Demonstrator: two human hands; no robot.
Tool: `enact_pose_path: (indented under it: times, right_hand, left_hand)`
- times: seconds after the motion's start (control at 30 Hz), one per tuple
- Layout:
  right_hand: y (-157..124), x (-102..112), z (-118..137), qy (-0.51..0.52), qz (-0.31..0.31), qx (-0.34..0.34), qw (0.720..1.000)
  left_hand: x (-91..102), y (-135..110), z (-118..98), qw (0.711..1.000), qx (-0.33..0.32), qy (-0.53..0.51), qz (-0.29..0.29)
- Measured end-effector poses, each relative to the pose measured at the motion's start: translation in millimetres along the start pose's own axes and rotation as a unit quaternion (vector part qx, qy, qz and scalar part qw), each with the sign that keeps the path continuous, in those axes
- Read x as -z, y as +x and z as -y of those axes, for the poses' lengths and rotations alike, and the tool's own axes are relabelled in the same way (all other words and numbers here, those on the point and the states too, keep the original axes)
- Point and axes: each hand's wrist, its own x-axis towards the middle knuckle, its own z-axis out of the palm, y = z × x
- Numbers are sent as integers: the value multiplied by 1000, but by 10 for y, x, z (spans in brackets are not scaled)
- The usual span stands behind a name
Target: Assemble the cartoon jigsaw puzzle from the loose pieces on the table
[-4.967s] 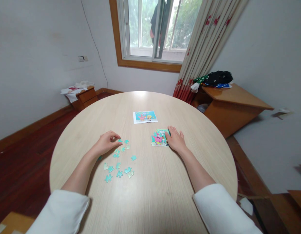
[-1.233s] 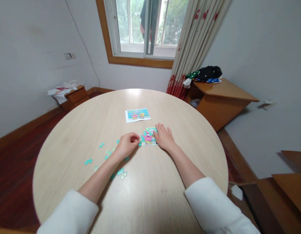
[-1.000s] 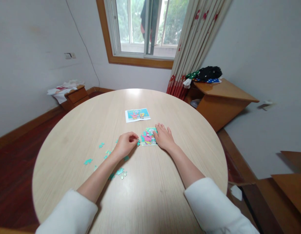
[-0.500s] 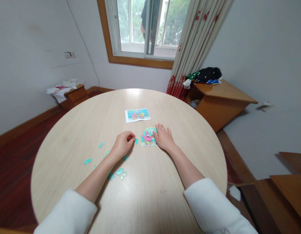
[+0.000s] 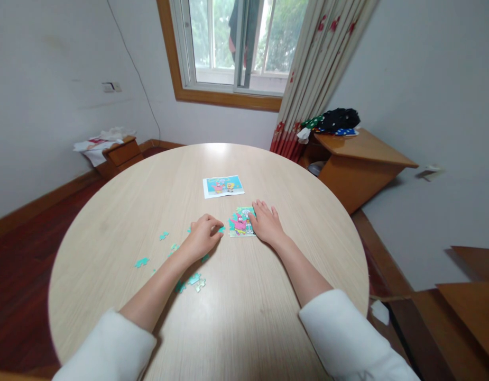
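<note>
Between the thumb and fingers of my left hand is a small teal jigsaw piece, just left of the partly joined jigsaw puzzle. A pink starfish figure and a pale figure show on the joined part. My right hand lies flat with fingers stretched out over the puzzle's right side, hiding that part. Loose teal jigsaw pieces lie around my left forearm, among them one piece at the far left and a small cluster nearer to me.
Beyond the puzzle lies a printed picture card with the same cartoon figures. Everything rests on a round pale wooden table. A wooden cabinet with clothes on it stands at the back right, a curtain beside it.
My left hand's fingers have shifted slightly right and closed over the teal jigsaw piece, which now sits between thumb and fingers. My right hand stays in place on the puzzle.
</note>
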Motion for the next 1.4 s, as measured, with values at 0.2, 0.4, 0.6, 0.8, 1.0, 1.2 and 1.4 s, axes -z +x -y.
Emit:
enact_pose_path:
  times: [0.2,0.4,0.6,0.8,1.0,1.2,1.4]
  right_hand:
    - [0,-2,1,-6,4,-3,1000]
    - [2,-10,-3,3,-2,0,1000]
    - [9,-18,-10,7,-4,3,1000]
    - [8,-12,-8,4,0,1,1000]
    - [8,-9,-8,1,2,-1,1000]
    - [10,-12,-11,1,2,0,1000]
    - [7,-9,-8,2,3,1,1000]
  left_hand:
    - [-7,-7,14,1000,-13,3,11]
    - [1,-20,27,1000,-19,22,-1]
    - [22,-11,13,999,-1,47,4]
    - [6,-7,44,999,-32,42,10]
    - [35,-22,16,998,-17,53,-3]
    - [98,-55,-44,997,-4,68,26]
    - [101,-72,-12,996,-30,67,44]
